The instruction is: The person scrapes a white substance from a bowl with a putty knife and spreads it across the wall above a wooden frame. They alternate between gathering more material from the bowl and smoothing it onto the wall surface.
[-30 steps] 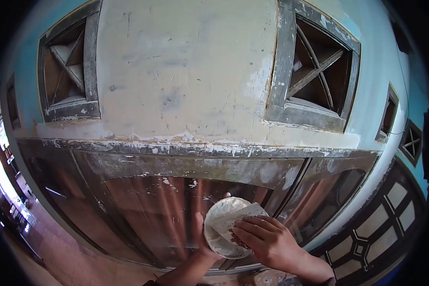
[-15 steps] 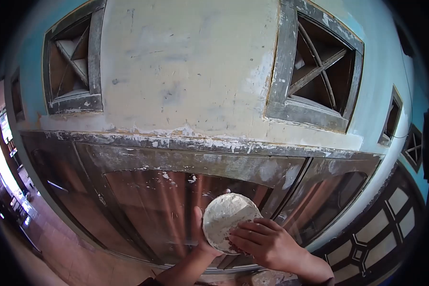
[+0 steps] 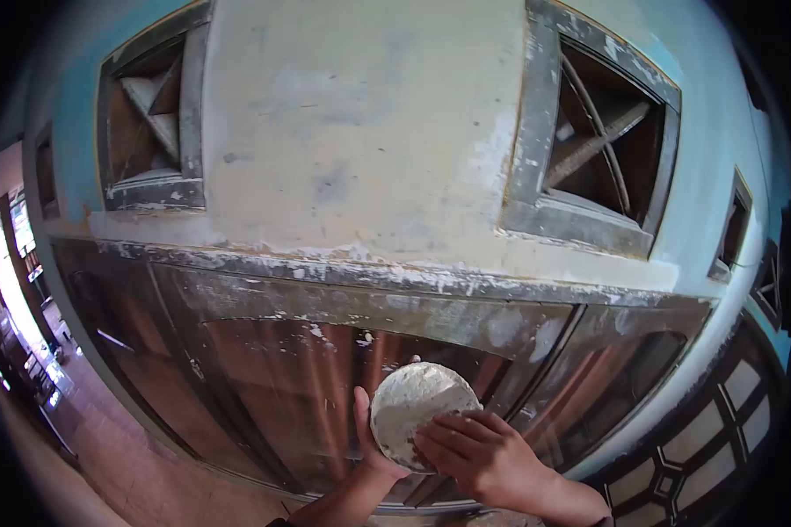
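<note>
Low in the view, a round tub of whitish putty (image 3: 411, 406) tilts toward me, its surface rough along the upper rim. My left hand (image 3: 376, 458) is closed around it from below and the left, thumb up along the side. Over the tub's lower right lies my right hand (image 3: 490, 458), its fingers together and bent onto the putty. Whatever those fingers might hold is hidden. Dark reddish smears show by the fingertips.
Ahead is a wall (image 3: 369, 132) with patchy filler, between two framed vents (image 3: 523, 198) with crossed bars. Beneath runs a chipped wooden ledge (image 3: 395, 274) above glazed panels with reddish curtains (image 3: 325, 395). A tiled floor (image 3: 123, 422) lies to the left.
The view has shifted slightly, so the wall and vents sit a little lower and further right. My right hand has moved slightly left across the putty; my left hand keeps its hold.
</note>
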{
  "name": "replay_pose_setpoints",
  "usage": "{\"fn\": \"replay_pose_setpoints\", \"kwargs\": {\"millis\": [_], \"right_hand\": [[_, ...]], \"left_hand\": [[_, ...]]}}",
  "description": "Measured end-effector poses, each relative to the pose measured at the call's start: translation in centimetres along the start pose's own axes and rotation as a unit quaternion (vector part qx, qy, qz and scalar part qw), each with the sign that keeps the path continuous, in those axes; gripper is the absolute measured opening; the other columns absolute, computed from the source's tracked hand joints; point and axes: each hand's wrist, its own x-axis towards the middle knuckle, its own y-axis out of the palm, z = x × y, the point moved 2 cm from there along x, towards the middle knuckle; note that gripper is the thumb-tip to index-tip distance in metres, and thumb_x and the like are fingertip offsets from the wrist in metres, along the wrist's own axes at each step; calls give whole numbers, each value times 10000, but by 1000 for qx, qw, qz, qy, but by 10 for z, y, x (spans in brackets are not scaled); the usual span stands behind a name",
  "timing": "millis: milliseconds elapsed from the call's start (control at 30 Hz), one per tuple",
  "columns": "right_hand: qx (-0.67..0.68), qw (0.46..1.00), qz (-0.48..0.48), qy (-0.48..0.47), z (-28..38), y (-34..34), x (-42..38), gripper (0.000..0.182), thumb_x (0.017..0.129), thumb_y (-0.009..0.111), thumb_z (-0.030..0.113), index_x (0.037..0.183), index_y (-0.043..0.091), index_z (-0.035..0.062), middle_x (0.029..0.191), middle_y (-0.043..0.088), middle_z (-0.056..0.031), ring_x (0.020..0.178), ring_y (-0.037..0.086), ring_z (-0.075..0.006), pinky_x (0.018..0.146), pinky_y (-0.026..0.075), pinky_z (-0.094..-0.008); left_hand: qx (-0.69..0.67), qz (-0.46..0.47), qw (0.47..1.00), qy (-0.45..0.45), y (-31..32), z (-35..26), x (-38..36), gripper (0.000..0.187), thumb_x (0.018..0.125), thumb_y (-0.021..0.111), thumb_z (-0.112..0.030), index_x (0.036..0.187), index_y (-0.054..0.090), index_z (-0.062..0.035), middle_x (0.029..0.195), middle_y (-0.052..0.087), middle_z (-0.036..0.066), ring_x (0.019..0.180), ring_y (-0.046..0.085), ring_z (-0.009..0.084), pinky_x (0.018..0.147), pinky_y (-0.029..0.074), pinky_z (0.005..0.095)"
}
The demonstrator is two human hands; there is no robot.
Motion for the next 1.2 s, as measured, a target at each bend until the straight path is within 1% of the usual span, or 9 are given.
{"fn": "replay_pose_setpoints", "kwargs": {"millis": [167,300,367,433,567,867,967,1033,1200], "right_hand": [[70,997,-22,-31,3,-7,6,442,793,752,226,1172,686,7,1170,709,-141,1118,673,-309,975,502,-445],[111,992,-53,-13,-6,-5,22,338,868,670,80,1200,689,20,1175,713,-161,1141,666,-341,946,528,-481],[91,996,-8,-2,-7,1,29,445,792,731,91,1234,683,110,1239,705,-36,1130,683,-233,942,527,-396],[103,995,8,-10,-7,2,42,463,775,744,58,1231,681,108,1234,707,-40,1123,683,-245,940,528,-402],[110,993,-2,-42,-5,10,59,490,748,733,51,1232,679,105,1242,705,-41,1128,682,-247,945,524,-422],[184,982,-40,-16,-13,-9,87,498,720,694,-28,1208,692,72,1246,706,-76,1152,672,-282,951,523,-425],[267,960,-84,16,-25,-3,93,469,737,662,-96,1187,702,30,1218,716,-127,1109,697,-277,933,537,-400],[490,846,-145,153,-33,11,91,287,854,620,-95,1112,714,-11,1160,726,-198,1069,709,-266,960,522,-363],[580,755,-147,267,-37,25,96,160,868,675,-65,1022,716,-59,999,752,-114,926,681,-155,833,506,-291]], "left_hand": [[15,-6,1000,15,-7,-24,-13,983,923,269,-832,1512,438,-64,1479,520,189,1302,541,406,1102,424,566],[69,-34,996,47,-4,-37,-20,1010,910,273,-848,1499,452,-47,1466,530,200,1304,539,406,1096,427,563],[44,-22,997,53,8,-41,-24,1026,900,279,-859,1497,453,-43,1462,532,203,1302,542,404,1095,429,560],[219,-172,957,84,12,-49,-26,1031,895,288,-863,1499,449,-42,1464,532,201,1299,545,402,1098,426,560],[65,-17,994,82,27,-65,-22,1027,906,272,-851,1514,417,-36,1478,513,205,1313,535,393,1113,415,545],[13,66,995,71,62,-99,-4,1020,929,258,-826,1550,358,-23,1609,334,230,1433,399,403,1177,319,559],[7,83,995,59,64,-105,-1,1004,945,255,-807,1553,346,-14,1609,336,230,1437,395,401,1178,316,556],[49,74,994,63,63,-111,-1,992,953,259,-796,1546,351,-6,1590,367,228,1427,410,394,1172,329,551],[111,-29,988,102,58,-131,-4,884,985,284,-742,1516,430,-50,1510,492,178,1374,478,376,1146,364,559]]}}
